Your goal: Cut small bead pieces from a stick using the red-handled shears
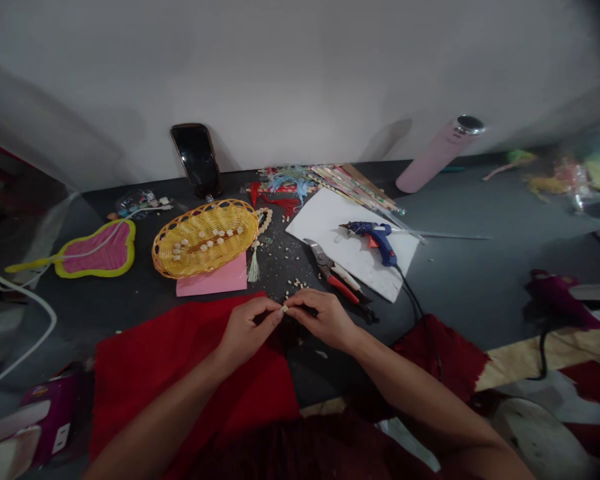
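My left hand [250, 328] and my right hand [326, 319] meet at the fingertips, both pinched on a small pale piece [284, 309]. The piece is too small to tell its kind. Just beyond my fingers lie several loose pale bits [296, 285] of similar colour. A yellow wicker basket [167, 230] farther left holds several small pale flower-like pieces [220, 239]. Hand pruners [337, 275] with red and white handles rest to the right, near my right hand. Under my left wrist spreads a red cloth [175, 340].
A blue glue gun [375, 238] lies on a white board [320, 217], its cord trailing toward me. A phone [197, 160] leans on the wall; a pink flask [437, 157] stands back right. Tassels [285, 200], a pink pad [213, 283] and a yellow-edged fan [97, 250] also lie about.
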